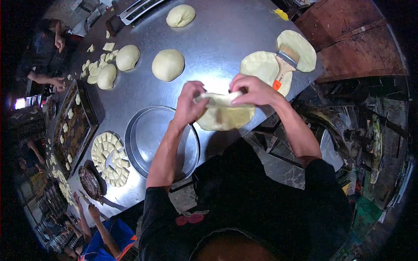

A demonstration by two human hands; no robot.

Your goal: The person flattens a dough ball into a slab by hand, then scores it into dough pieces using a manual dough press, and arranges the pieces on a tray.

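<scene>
A flat round of dough (229, 119) lies at the near edge of the metal table, its far edge lifted and folded or rolled over. My left hand (190, 103) pinches the left end of that raised edge, fingers curled. At the other end, my right hand (254, 91) grips the edge between thumb and fingers. Right of my hands, two more flat dough rounds (260, 65) overlap, and a wide brush (286, 65) with an orange-marked handle rests across them. A large round metal pan (162, 141) sits beside my left forearm.
Smooth dough balls (168, 65) and small dough scraps (104, 61) lie farther back on the metal table (209, 48). To the left are a ring of cut dough pieces (109, 158), a bowl of dark filling (90, 182) and a dark tray (76, 124). Other people's hands (93, 212) work along the left side.
</scene>
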